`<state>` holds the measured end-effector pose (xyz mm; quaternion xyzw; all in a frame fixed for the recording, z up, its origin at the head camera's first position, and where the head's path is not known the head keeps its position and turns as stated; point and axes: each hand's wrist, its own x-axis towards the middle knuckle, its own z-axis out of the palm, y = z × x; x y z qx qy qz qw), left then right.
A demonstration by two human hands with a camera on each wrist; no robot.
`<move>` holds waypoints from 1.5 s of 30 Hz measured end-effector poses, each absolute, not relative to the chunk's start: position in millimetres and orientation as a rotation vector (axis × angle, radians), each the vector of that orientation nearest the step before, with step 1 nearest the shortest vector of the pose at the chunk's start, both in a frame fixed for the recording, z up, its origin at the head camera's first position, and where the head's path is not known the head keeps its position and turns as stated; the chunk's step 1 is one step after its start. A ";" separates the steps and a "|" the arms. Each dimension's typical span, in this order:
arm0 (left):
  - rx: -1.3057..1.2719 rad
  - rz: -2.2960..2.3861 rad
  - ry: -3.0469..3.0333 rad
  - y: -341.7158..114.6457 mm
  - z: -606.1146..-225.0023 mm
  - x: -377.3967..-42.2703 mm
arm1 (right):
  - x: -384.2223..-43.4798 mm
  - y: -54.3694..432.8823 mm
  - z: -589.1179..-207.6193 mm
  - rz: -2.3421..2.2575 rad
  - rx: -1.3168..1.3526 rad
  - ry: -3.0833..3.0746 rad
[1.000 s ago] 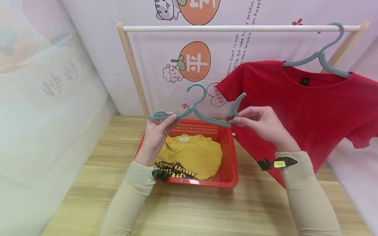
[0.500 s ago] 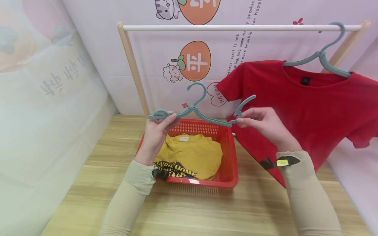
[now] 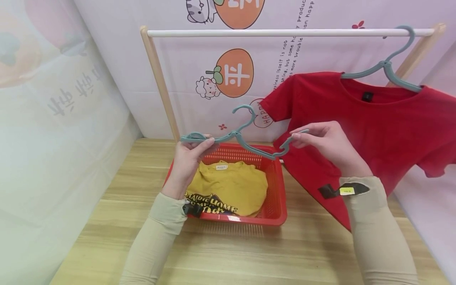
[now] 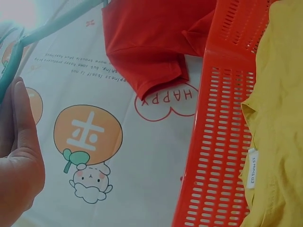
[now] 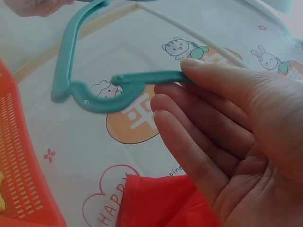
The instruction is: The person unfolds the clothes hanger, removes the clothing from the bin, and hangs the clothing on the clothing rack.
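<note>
A teal folding clothes hanger [image 3: 254, 151] is held up in front of the rack, over the back of the red basket [image 3: 281, 190]. My left hand [image 3: 189, 160] grips its left arm, thumb in front, with the left end folded into a loop. My right hand [image 3: 329, 142] pinches the tip of the hinged right end piece [image 5: 151, 77] between thumb and forefinger. That piece slants up and outward from the hanger's shoulder. Inside the basket lies a yellow T-shirt [image 3: 231, 184] with a printed front and a white neck label.
A red T-shirt [image 3: 374, 130] hangs on a second teal hanger [image 3: 399, 47] at the right of the white rail [image 3: 249, 33]. Wooden posts [image 3: 159, 83] hold up the rail. The basket stands on a wood-grain table [image 3: 117, 229], against a printed backdrop.
My right hand has shifted up and right, from the base of the hinged end piece to its tip. The end piece now leans further outward, and the hanger has tilted down on its right.
</note>
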<state>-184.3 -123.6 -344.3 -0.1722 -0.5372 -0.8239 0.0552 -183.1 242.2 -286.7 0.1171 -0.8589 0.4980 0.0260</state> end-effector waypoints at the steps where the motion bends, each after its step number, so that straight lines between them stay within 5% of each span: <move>1: -0.521 -2.507 -1.615 -124.2 -343.7 -184.7 | -183.2 242.9 -286.8 1.542 0.360 -2.655; 30: -0.469 -2.747 -1.025 -135.3 -333.3 -188.2 | -181.5 252.6 -309.7 1.616 0.332 -2.706; 45: -0.500 -2.723 -1.105 -134.0 -338.6 -188.7 | -181.2 240.1 -275.2 1.460 0.326 -2.828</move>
